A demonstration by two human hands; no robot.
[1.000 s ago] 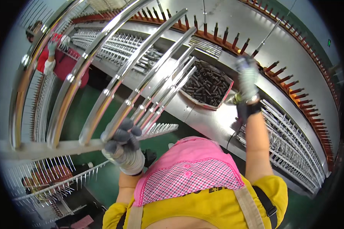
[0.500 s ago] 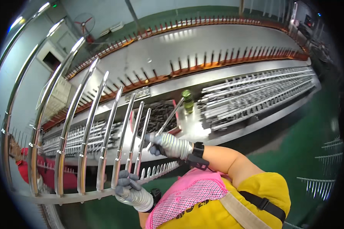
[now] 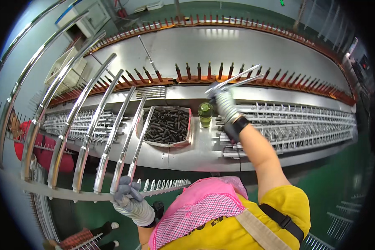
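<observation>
While our left hand (image 3: 131, 200) stays clenched on the rack of curved metal bars (image 3: 87, 146) at lower left, our right hand (image 3: 223, 100) has swung to upper centre, now grasping two rods (image 3: 237, 79).

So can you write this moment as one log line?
left hand: grips rack bar | right hand: holds two chrome handles over pegs

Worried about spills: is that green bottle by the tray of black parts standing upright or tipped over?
Upright: the green bottle stands on its base on the metal bench.
</observation>
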